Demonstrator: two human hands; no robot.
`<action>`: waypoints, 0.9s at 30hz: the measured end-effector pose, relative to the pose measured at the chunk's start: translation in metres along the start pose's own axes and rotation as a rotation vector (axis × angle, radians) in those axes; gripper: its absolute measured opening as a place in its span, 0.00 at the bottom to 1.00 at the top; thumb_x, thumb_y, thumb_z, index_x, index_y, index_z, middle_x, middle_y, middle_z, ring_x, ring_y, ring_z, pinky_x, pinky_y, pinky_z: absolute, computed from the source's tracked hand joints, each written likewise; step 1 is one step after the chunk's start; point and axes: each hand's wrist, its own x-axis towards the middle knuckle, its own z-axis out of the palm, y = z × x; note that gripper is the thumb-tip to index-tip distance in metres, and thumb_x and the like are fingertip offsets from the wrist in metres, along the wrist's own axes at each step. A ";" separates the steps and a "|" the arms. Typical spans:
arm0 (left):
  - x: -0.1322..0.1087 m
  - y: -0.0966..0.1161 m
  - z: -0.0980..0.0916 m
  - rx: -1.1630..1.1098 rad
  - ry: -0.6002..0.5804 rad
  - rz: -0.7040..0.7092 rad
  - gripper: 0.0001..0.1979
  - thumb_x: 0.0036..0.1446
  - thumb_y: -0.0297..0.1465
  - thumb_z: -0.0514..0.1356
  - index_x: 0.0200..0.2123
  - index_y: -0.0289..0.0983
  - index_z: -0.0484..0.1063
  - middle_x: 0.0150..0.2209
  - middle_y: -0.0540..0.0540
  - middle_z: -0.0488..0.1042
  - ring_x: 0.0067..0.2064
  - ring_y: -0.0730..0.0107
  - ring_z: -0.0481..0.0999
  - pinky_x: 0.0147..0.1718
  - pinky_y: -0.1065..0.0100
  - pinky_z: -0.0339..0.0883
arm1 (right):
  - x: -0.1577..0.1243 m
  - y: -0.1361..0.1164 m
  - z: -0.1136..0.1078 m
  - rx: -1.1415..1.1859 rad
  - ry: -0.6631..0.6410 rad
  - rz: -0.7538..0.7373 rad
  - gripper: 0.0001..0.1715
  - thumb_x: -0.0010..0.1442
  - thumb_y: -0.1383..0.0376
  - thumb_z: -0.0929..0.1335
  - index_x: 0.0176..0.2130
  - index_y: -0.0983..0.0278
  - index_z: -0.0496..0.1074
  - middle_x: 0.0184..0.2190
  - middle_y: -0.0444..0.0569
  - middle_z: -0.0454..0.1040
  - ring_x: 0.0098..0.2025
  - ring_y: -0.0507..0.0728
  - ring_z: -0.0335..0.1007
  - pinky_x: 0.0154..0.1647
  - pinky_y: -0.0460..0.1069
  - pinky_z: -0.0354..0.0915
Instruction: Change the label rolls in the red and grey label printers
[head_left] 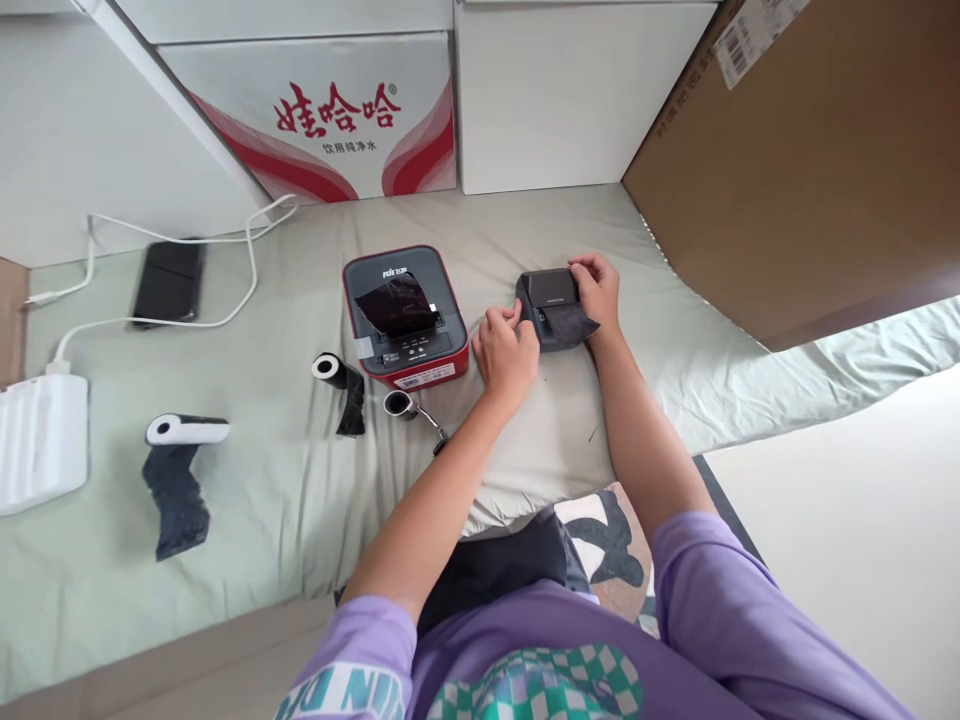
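Note:
A small black printer [553, 287] lies on the pale green sheet, with a strip of dark paper [571, 325] curling out of its front. My left hand [506, 352] has its fingers curled against the printer's left side. At the opposite side my right hand [598, 297] grips the back right edge, thumb and fingers closed. To the left stands a larger red and black printer [450, 360], and dark paper [397, 305] sticks out of its top slot. Close by it are a paper roll [327, 367] with a dark tail and a second small roll [400, 404].
Farther left lie another paper roll [187, 430], a white power adapter [41, 440] with a white cable [251, 250], and a black phone-like slab [169, 283]. White boxes [540, 100] line the back. A brown cardboard box [810, 180] stands at the right.

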 end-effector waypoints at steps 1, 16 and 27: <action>0.000 -0.001 0.000 0.035 0.008 0.010 0.08 0.64 0.27 0.54 0.46 0.39 0.68 0.54 0.38 0.82 0.64 0.53 0.74 0.67 0.51 0.59 | 0.000 -0.001 0.000 0.011 0.002 0.000 0.24 0.55 0.42 0.73 0.35 0.58 0.73 0.33 0.47 0.76 0.38 0.58 0.73 0.50 0.57 0.74; -0.006 0.000 0.008 0.138 -0.022 0.081 0.25 0.73 0.40 0.49 0.68 0.46 0.70 0.76 0.45 0.60 0.78 0.48 0.54 0.72 0.40 0.51 | -0.002 -0.004 0.002 0.011 0.011 0.013 0.33 0.52 0.32 0.72 0.35 0.57 0.72 0.31 0.48 0.76 0.39 0.60 0.76 0.49 0.59 0.75; 0.004 -0.004 0.006 0.160 -0.053 0.070 0.26 0.74 0.43 0.47 0.66 0.44 0.74 0.75 0.43 0.62 0.78 0.47 0.53 0.73 0.41 0.50 | -0.006 -0.006 0.002 0.028 0.060 0.059 0.40 0.54 0.26 0.66 0.35 0.58 0.73 0.30 0.47 0.75 0.36 0.57 0.75 0.44 0.55 0.75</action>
